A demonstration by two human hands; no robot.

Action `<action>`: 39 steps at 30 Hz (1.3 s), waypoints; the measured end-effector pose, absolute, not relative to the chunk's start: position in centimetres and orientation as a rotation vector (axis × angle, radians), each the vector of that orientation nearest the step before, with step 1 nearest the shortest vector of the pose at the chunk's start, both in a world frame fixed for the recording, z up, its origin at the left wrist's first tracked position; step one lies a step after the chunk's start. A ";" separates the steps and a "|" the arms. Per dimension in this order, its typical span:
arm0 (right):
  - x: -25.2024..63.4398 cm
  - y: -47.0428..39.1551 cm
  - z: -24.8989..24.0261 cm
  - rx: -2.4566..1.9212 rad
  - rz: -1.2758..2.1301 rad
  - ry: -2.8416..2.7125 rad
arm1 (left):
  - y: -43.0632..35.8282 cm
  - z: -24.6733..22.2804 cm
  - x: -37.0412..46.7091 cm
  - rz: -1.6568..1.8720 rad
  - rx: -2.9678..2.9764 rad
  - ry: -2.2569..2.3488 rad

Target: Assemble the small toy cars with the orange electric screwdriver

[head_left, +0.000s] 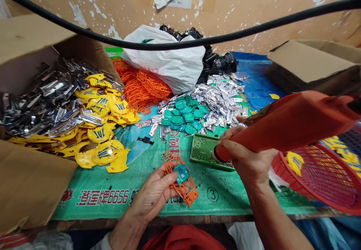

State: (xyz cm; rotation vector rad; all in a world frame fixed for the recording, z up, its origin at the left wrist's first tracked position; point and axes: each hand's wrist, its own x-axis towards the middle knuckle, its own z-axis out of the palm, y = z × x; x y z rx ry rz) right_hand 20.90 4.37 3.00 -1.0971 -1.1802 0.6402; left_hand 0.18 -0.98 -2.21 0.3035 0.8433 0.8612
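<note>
My left hand (158, 190) is closed on an orange plastic lattice frame (192, 196), with its thumb pressing a small teal plastic piece (182, 173) against it. My right hand (248, 156) wraps around a power screwdriver (282, 126) covered in red-orange material. The driver's dark front end points down over a small green perforated tray (197, 149) holding tiny dark bits, perhaps screws; its very tip is hard to see. Between the hands and the wall lie a heap of teal pieces (183, 114) and a spread of silvery parts (222, 99).
An open cardboard box (31, 182) at left spills dark shiny parts and yellow panels (98, 133). Orange frames (143, 86) lie beside a white bag (169, 62). A red basket (318, 178) and another box (307, 62) are at right. A black cable (180, 46) crosses overhead.
</note>
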 end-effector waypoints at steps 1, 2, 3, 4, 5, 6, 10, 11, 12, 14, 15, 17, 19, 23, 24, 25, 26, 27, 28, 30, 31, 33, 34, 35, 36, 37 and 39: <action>20.9 4.4 3.0 -1.089 0.652 -1.171 | -1.0 -2.2 0.2 0.867 0.300 0.840; 20.9 4.3 2.9 -1.081 0.672 -1.147 | -1.0 -2.3 0.2 0.870 0.297 0.833; 20.9 4.3 2.9 -1.080 0.691 -1.118 | -1.0 -2.3 0.3 0.874 0.294 0.821; 20.8 4.4 2.9 -1.088 0.700 -1.099 | -1.0 -2.4 0.3 0.878 0.290 0.808; 20.9 4.4 2.9 -1.098 0.701 -1.081 | -1.0 -2.4 0.3 0.884 0.286 0.796; 20.9 4.4 2.9 -1.104 0.694 -1.064 | -1.0 -2.5 0.3 0.893 0.280 0.786; 20.8 4.6 3.7 -1.065 0.677 -0.989 | -1.0 -2.5 0.4 0.906 0.258 0.782; 20.7 4.5 4.2 -1.035 0.682 -0.962 | -1.0 -2.4 0.5 0.906 0.259 0.783; 20.5 4.4 4.8 -0.999 0.695 -0.939 | -1.0 -2.4 0.5 0.902 0.266 0.784; 20.1 3.9 6.0 -0.914 0.748 -0.918 | -0.9 -2.2 0.6 0.883 0.285 0.778; 19.8 3.6 6.5 -0.870 0.793 -0.924 | -0.9 -2.1 0.6 0.874 0.290 0.770; 19.1 2.9 7.3 -0.786 0.906 -0.946 | -0.9 -2.0 0.7 0.864 0.290 0.751; 18.3 2.2 7.6 -0.712 1.029 -0.969 | -0.9 -1.9 0.7 0.873 0.286 0.733; 16.9 1.3 7.5 -0.635 1.196 -0.997 | -0.9 -2.0 0.7 0.870 0.294 0.717; 16.7 1.2 7.4 -0.635 1.214 -0.997 | -0.9 -2.1 0.6 0.871 0.291 0.717; 16.6 1.1 7.3 -0.640 1.227 -1.001 | -1.0 -2.1 0.6 0.875 0.287 0.716; 16.5 1.0 7.2 -0.649 1.237 -1.009 | -1.0 -2.1 0.6 0.879 0.285 0.714; 16.4 1.0 7.2 -0.659 1.245 -1.023 | -0.9 -2.1 0.6 0.879 0.285 0.709; 16.4 0.9 7.1 -0.667 1.252 -1.041 | -0.9 -2.2 0.6 0.878 0.286 0.703; 16.5 0.9 7.0 -0.674 1.261 -1.072 | -0.9 -2.2 0.6 0.880 0.285 0.694; 16.6 0.8 7.0 -0.678 1.262 -1.079 | -0.9 -2.1 0.7 0.880 0.282 0.693; 16.7 0.8 6.9 -0.688 1.258 -1.084 | -0.9 -2.1 0.7 0.891 0.270 0.694; 16.7 0.8 6.9 -0.691 1.256 -1.089 | -0.9 -2.1 0.7 0.896 0.268 0.697; 16.7 0.8 6.8 -0.693 1.255 -1.093 | -0.9 -2.1 0.7 0.899 0.268 0.701; 16.7 0.9 6.7 -0.691 1.255 -1.096 | -0.9 -2.0 0.7 0.900 0.272 0.707; 16.7 0.9 6.6 -0.685 1.257 -1.095 | -0.9 -2.0 0.7 0.902 0.274 0.719; 16.6 1.0 6.4 -0.672 1.268 -1.088 | -0.9 -2.0 0.7 0.900 0.279 0.746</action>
